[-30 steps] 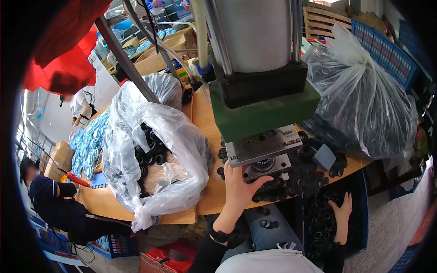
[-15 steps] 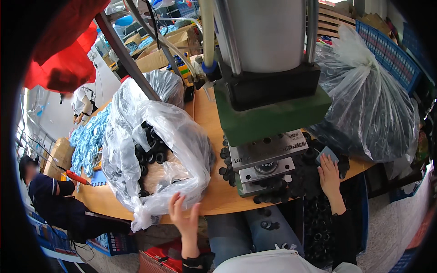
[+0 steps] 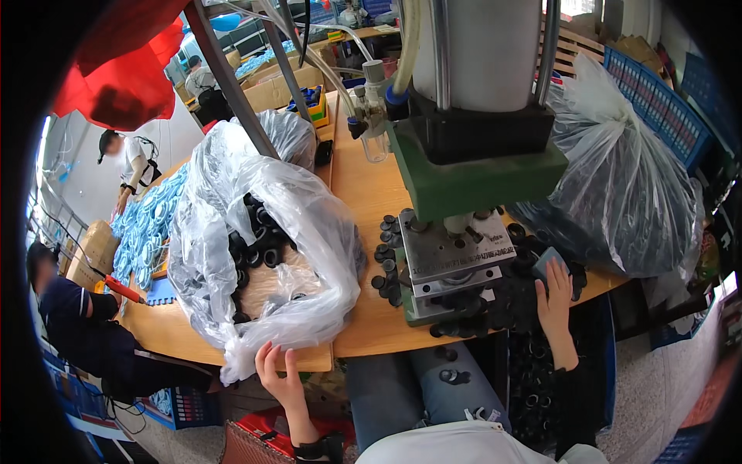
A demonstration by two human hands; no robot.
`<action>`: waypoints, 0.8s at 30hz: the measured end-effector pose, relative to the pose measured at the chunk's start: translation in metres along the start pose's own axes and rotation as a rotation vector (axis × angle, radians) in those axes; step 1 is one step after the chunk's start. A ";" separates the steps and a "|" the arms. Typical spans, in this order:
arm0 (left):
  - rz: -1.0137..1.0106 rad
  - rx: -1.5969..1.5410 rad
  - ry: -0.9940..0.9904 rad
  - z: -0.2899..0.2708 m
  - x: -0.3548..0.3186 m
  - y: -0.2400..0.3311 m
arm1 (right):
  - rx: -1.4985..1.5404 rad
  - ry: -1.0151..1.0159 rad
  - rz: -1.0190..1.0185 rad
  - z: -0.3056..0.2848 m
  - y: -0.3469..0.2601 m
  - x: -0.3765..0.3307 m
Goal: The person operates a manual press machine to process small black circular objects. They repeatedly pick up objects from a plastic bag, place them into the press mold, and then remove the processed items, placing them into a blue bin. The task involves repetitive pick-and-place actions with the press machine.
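My left hand [image 3: 282, 379] hangs at the table's front edge, its fingers apart and empty, just by the gathered bottom corner of a clear plastic bag [image 3: 309, 209]. That bag lies open, with black rubber rings [image 3: 263, 251] inside. My right hand [image 3: 555, 305] reaches to the right of the press, its fingers stretched out against a flat blue-grey block [image 3: 550, 263]. Many small black rubber parts [image 3: 502, 315] are heaped around that block. Between my hands stands a press with a green head [image 3: 479, 184] above a steel die plate [image 3: 456, 246].
A tied clear bag [image 3: 618, 178] of dark parts leans at the right. Below the table edge, a blue crate [image 3: 533, 387] holds black parts. Light-blue pieces [image 3: 151, 224] pile up at the left, where a person in dark clothing [image 3: 85, 325] sits. Another person [image 3: 135, 166] stands farther back.
The view has shifted. My left hand has moved left and lower along the table edge. The die plates look closer together, and the round black part between them is hidden. My right hand stays by the block.
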State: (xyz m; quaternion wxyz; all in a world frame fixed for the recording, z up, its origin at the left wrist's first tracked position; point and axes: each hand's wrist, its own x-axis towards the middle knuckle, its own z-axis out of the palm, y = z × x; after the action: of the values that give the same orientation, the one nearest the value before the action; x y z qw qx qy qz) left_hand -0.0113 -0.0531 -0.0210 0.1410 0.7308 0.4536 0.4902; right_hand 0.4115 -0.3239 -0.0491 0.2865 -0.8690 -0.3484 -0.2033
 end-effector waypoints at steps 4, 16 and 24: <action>0.008 0.039 0.038 -0.011 -0.002 -0.012 | 0.360 0.153 0.038 -0.035 -0.066 0.001; -0.002 0.027 0.043 -0.019 -0.006 -0.015 | 0.842 0.020 0.082 0.005 -0.186 0.058; -0.069 -0.010 -0.028 -0.009 -0.014 -0.020 | 0.505 0.134 -0.025 0.011 -0.186 0.047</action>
State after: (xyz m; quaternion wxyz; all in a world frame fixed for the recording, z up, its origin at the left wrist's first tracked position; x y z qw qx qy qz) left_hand -0.0310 -0.0556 -0.0381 0.1679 0.7209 0.4740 0.4769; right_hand 0.3105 -0.1841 0.0348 0.5142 -0.7502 -0.3792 -0.1703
